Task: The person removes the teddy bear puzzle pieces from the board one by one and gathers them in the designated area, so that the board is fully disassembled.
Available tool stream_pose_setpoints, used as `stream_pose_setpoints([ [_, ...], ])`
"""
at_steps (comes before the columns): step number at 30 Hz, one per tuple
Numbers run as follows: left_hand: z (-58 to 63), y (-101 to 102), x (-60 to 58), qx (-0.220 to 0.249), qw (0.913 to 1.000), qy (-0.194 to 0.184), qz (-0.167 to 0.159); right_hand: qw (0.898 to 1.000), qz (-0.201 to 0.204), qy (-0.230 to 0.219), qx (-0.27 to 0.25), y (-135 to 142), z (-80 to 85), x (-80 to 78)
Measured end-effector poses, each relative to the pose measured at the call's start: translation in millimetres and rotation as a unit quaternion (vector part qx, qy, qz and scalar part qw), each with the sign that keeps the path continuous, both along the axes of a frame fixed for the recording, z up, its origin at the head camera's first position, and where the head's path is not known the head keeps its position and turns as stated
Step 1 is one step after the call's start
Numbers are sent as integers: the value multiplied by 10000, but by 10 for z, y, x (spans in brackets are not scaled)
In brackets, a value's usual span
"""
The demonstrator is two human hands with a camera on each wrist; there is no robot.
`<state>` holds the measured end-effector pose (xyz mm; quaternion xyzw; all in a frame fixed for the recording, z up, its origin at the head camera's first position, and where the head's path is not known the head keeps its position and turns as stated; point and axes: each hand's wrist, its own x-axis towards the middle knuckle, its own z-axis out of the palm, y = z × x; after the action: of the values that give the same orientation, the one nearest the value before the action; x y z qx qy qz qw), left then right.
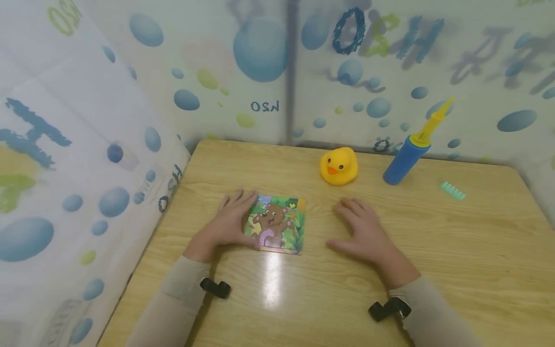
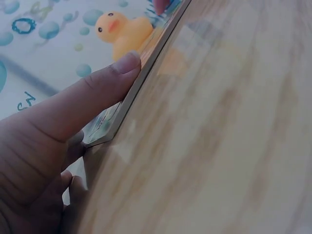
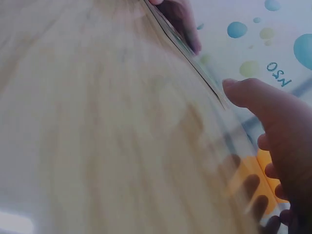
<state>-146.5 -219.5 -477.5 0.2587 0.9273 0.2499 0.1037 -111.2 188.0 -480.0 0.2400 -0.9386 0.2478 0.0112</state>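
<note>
A square wooden bear puzzle (image 1: 277, 224) lies flat on the table, its picture facing up. My left hand (image 1: 231, 219) holds it at the left side, the thumb on its near edge and the fingers along the left edge. In the left wrist view the thumb (image 2: 107, 83) rests against the puzzle's thin side (image 2: 127, 105). To the right of the puzzle, and apart from it, my right hand (image 1: 362, 231) is over the table with spread thumb and loosely bent fingers. Nothing is in it, as the right wrist view also shows.
A yellow rubber duck (image 1: 339, 166) sits behind the puzzle, near the back edge of the wooden table (image 1: 455, 270). Right of it stands a blue and yellow hand pump (image 1: 405, 159), leaning. A small green studded brick (image 1: 453, 191) lies farther right. Bubble-patterned walls enclose the back and left.
</note>
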Motion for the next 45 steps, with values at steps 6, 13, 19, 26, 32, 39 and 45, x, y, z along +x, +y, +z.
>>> stream_pose_setpoints([
  [6, 0, 22, -2, -70, 10000, -28, 50, 9998, 84, 164, -3, -177, -49, -50],
  [13, 15, 25, 4, -111, 9999, -33, 77, 9996, 152, 254, 26, -417, -76, -102],
  [19, 12, 7, 11, -156, 9998, -50, 59, 9998, 172, 65, 75, -660, -53, -132],
  [26, 41, -12, 36, -242, 9996, -127, 47, 9995, 139, 154, 228, -880, -41, -191],
  [32, 73, -3, 28, -272, 9996, -86, -3, 9993, 156, 242, 255, -1041, -50, -241],
  [39, 50, -3, 18, -358, 9993, -130, 8, 9993, 179, 252, 201, -1233, -48, -280],
  [45, 46, -5, 14, -281, 9993, -241, 33, 9987, 203, 435, 149, -1379, -61, -332],
])
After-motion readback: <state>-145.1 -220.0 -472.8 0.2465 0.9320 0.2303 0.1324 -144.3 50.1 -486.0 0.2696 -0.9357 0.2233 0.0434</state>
